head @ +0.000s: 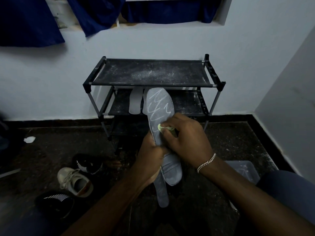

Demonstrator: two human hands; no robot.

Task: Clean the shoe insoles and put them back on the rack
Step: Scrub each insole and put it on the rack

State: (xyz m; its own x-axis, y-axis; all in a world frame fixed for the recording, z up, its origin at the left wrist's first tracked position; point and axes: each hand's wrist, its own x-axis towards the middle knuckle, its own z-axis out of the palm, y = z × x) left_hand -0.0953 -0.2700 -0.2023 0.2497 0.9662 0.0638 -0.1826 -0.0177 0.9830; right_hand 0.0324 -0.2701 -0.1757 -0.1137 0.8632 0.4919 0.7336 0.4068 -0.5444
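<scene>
My left hand (150,157) grips a grey insole (159,106) around its middle and holds it upright in front of the rack. White squiggly lines of paste run across the insole's upper half. A second grey insole (162,193) sits behind it in the same hand, its end pointing down. My right hand (185,138) pinches a small yellow-green tube (164,128), whose tip touches the front insole. Another pale insole (135,103) lies on the middle shelf of the black rack (153,72).
Black striped shoes (87,162) (54,200) and a beige sneaker (75,181) lie on the dark floor at left. A crumpled white scrap (29,139) lies further left. A grey plastic tub (242,169) stands at right. The rack's top shelf is dusty.
</scene>
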